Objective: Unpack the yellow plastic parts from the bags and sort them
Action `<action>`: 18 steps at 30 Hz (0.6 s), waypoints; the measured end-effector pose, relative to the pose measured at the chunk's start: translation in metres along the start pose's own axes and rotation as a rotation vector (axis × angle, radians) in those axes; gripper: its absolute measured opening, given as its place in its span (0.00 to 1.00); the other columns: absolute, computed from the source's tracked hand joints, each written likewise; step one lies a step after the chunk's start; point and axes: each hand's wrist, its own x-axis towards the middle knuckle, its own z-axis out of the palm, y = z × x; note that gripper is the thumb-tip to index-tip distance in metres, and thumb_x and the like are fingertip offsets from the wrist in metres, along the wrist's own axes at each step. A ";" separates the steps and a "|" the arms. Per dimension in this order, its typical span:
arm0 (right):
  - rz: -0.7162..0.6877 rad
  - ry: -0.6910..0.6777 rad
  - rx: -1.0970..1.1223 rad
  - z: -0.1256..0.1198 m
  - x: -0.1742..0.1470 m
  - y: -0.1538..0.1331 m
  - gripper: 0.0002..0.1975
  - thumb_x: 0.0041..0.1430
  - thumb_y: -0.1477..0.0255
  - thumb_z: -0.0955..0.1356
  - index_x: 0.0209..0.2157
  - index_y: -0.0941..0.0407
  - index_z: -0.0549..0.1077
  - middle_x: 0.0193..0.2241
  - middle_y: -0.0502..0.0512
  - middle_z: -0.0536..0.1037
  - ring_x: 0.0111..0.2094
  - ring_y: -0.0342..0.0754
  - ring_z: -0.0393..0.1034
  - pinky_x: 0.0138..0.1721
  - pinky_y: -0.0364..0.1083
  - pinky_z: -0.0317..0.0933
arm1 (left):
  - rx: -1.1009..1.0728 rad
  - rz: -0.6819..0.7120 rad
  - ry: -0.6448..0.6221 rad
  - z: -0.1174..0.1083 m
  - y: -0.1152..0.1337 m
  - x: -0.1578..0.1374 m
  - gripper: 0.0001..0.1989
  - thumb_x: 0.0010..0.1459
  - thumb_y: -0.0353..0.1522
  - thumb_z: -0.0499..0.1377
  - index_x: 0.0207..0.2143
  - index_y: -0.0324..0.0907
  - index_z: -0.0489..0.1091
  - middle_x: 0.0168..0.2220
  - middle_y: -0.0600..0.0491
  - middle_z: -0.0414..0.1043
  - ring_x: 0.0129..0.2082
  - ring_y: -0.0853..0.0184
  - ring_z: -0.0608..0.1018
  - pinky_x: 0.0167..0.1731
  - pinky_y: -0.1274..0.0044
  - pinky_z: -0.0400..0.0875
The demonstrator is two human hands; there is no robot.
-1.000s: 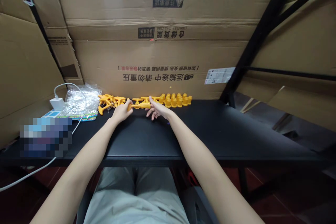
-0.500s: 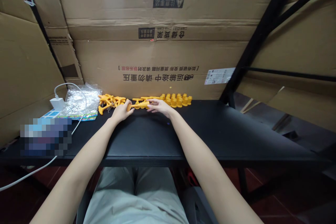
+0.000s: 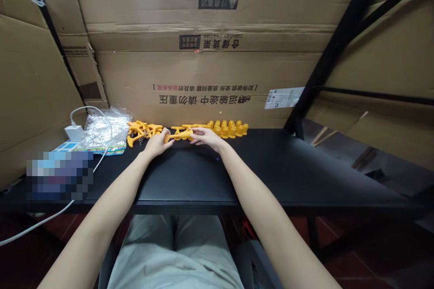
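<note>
A yellow plastic part (image 3: 181, 135) with a narrow stem and a wider ribbed end is held level between my hands, just over the black tabletop. My left hand (image 3: 158, 143) is closed on its left end, thumb and fingers around the crosspiece. With thumb and fingertips, my right hand (image 3: 206, 137) grips the wider right end. Behind the held part lie more yellow T-shaped pieces (image 3: 176, 128), partly hidden by it. To the left is a pile of yellow pieces (image 3: 142, 129) with small chains among them. Several yellow cup-shaped pieces (image 3: 232, 132) stand in rows beyond my right hand.
Clear plastic bags (image 3: 105, 128) lie at the left, near a white charger (image 3: 73, 133) whose cable (image 3: 107, 146) runs over the table (image 3: 271, 180). A pixelated item (image 3: 60, 176) sits at the front left. Cardboard (image 3: 203, 67) walls the back, and a black metal post (image 3: 325, 58) rises at the right.
Both hands keep nearly the same hold and place. The yellow part between them is turned very slightly.
</note>
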 end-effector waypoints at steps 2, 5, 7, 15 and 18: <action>-0.001 -0.001 0.004 0.000 0.000 0.000 0.21 0.56 0.69 0.72 0.52 0.53 0.72 0.47 0.57 0.78 0.32 0.42 0.77 0.32 0.39 0.71 | 0.001 0.000 -0.002 0.000 0.000 0.000 0.14 0.58 0.41 0.55 0.44 0.46 0.63 0.29 0.55 0.69 0.28 0.65 0.72 0.32 0.77 0.64; -0.006 0.001 0.017 0.001 0.001 0.001 0.20 0.56 0.69 0.72 0.51 0.53 0.72 0.47 0.58 0.78 0.32 0.42 0.77 0.32 0.40 0.71 | 0.002 0.005 0.006 -0.001 0.000 0.000 0.14 0.58 0.41 0.55 0.44 0.46 0.63 0.29 0.55 0.69 0.29 0.65 0.72 0.32 0.77 0.64; -0.004 0.008 0.025 0.002 0.001 0.001 0.20 0.56 0.69 0.71 0.51 0.54 0.72 0.48 0.58 0.78 0.31 0.41 0.77 0.33 0.40 0.71 | 0.002 0.009 0.011 -0.001 -0.001 0.000 0.14 0.58 0.41 0.55 0.44 0.46 0.63 0.29 0.55 0.69 0.29 0.65 0.72 0.32 0.76 0.64; 0.001 0.006 0.070 0.003 0.001 0.003 0.19 0.56 0.69 0.72 0.49 0.55 0.73 0.48 0.59 0.77 0.31 0.41 0.76 0.32 0.40 0.71 | 0.018 0.008 0.010 0.001 -0.003 0.001 0.15 0.58 0.42 0.55 0.45 0.46 0.63 0.29 0.54 0.69 0.29 0.65 0.73 0.32 0.76 0.64; 0.017 0.025 0.102 0.005 0.002 0.004 0.18 0.57 0.70 0.71 0.49 0.56 0.73 0.48 0.60 0.77 0.30 0.42 0.76 0.36 0.43 0.72 | 0.012 0.000 0.002 0.000 -0.002 0.001 0.15 0.59 0.41 0.55 0.46 0.45 0.64 0.30 0.54 0.70 0.29 0.64 0.73 0.33 0.76 0.65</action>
